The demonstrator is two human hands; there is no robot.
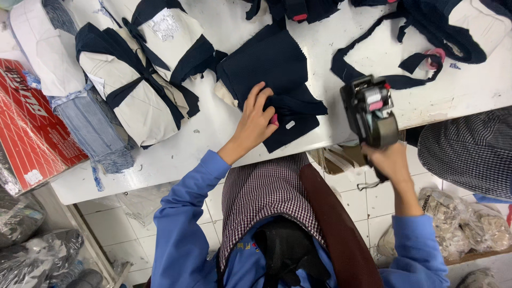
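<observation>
— What do the hands hold at the white surface (176, 154)?

— The left hand (255, 121) lies fingers spread on a stack of navy cloth (272, 74), pressing it flat, probably so the top piece keeps from sliding. A small white tag (290, 125) sits on the cloth just right of that hand.

— And the other?

— The right hand (392, 160) is closed round the grip of a label gun (370, 112), held above the surface edge, right of the cloth, head tilted toward it.

— What lies around them?

— Beyond the left hand, cream bundles (133, 80) tied with navy strips, apparently to keep cut pieces together. Further left, a red box (32, 128). Beyond the right hand, loose navy strips (373, 58).
</observation>
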